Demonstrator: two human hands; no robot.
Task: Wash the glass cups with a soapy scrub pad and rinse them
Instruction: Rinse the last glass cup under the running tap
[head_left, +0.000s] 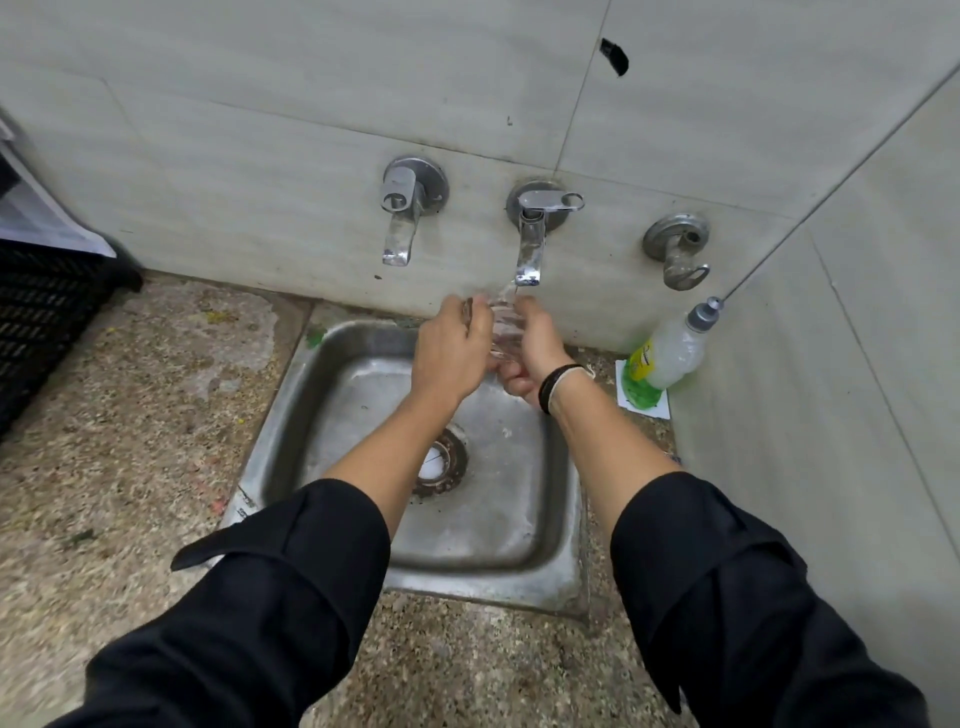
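On the far left of the speckled counter (130, 415) sits a black crate (47, 322). Over the far edge of the steel sink (311, 415), the left hand (452, 353) and right hand (535, 348) each wrap their grip round the glass cup (501, 325), held between them under the running middle tap (530, 244). A soap bottle (670, 348) leans at the right wall.

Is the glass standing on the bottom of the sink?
No, both hands, left hand and right hand, hold the glass up under the middle tap, well above the sink floor.
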